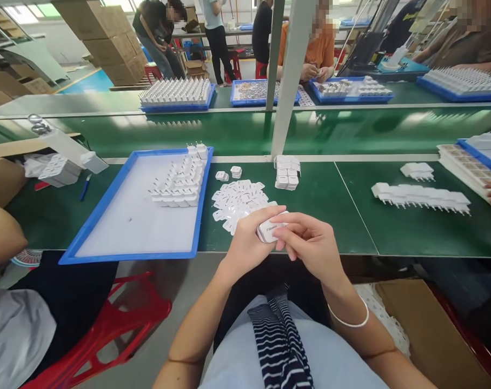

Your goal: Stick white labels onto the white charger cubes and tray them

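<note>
My left hand is closed around a small white plastic piece with dark lettering on its top face, held over the table's front edge. The fingers of my right hand are pinched at the right side of the same piece. Just beyond my hands lies a loose pile of flat white pieces. Two small stacks of white pieces sit behind the pile. Farther right stands a block of stacked white pieces. To the left, a blue-rimmed tray holds rows of white plugs with pins up.
Rows of white plugs lie on the green table at right. A metal post rises behind the stacks. Other people sit at both sides and across. A blue pen and a white fixture are at left; a red stool is below.
</note>
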A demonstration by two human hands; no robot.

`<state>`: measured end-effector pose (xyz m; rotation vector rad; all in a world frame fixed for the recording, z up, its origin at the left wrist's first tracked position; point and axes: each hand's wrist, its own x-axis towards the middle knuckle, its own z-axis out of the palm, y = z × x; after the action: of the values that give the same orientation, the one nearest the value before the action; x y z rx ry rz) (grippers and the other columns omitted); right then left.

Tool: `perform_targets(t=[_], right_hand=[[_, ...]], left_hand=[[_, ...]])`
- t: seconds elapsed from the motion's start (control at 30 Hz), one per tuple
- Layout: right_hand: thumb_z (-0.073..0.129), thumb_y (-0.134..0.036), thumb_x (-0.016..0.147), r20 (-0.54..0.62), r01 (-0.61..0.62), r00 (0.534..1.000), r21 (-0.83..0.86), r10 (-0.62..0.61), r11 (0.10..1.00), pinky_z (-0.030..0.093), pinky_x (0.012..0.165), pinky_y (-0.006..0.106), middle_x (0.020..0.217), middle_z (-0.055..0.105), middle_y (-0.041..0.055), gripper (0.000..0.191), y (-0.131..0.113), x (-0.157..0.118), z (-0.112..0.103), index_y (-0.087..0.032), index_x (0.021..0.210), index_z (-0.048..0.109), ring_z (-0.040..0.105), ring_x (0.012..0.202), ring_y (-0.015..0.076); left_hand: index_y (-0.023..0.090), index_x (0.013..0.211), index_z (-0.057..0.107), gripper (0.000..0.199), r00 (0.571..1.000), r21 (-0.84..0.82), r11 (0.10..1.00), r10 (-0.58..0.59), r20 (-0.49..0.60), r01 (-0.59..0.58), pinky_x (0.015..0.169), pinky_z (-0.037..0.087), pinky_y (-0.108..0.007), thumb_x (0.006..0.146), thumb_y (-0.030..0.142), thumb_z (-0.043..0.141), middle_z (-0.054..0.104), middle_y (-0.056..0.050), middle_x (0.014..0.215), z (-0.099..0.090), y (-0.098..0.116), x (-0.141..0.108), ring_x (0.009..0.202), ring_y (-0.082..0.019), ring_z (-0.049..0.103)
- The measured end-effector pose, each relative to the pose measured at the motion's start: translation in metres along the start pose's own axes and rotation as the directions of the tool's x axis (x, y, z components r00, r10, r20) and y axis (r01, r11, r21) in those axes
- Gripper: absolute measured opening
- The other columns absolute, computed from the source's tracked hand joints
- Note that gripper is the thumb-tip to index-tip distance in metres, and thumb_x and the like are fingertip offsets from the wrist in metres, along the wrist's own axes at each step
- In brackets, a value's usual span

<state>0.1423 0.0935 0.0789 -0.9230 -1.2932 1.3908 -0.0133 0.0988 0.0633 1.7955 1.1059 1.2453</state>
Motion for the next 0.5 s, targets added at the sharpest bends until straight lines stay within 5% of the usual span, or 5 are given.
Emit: perform_targets(t=[0.5], right_hand=[[0.076,-0.02,0.084,0.01,-0.014,1.0,-0.03,0.015,0.999,0.039,0.04,0.018,0.056,0.065,-0.0034,0.012,0.0008,-0.0003,-0.0017,-0.021,0.095,0.08,0.047,0.038,0.0051]], left_hand=[[0.02,0.121,0.07,0.042,1.0,0.021,1.0,0.014,0.002,-0.014,0.093,0.06,-0.037,0.08,0.013,0.072,0.076,-0.007,0.119,0.0017,-0.0011,-0.0005,0.106,-0.022,0.074]])
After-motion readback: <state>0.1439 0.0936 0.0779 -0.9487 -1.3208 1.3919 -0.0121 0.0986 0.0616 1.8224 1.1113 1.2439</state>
